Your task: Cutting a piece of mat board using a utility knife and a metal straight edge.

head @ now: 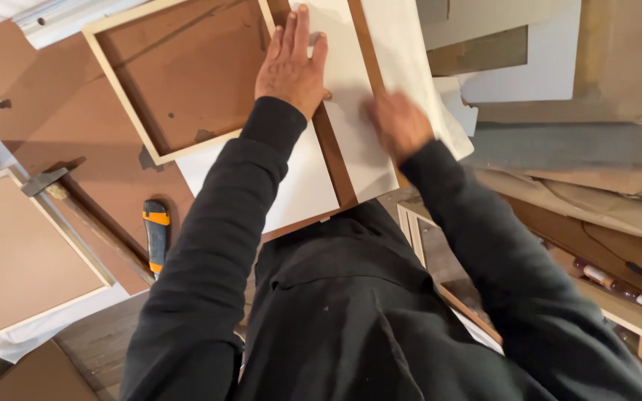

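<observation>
White sheet (pixel 351 111) lies flat under both hands: left hand (pixel 291 67) spread open, right hand (pixel 399 122) blurred, grip unclear.

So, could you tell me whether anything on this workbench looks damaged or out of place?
Little stands out. The brown backing board in the pale frame has a few dark spots. The left hand lies flat on white paper; the right hand is blurred.

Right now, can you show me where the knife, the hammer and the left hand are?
knife (pixel 156 234): head view, on the middle of its black and orange handle.
hammer (pixel 42 181): head view, on its grey metal head.
left hand (pixel 290 68): head view, on the back of the hand, flat on the white sheet.
</observation>
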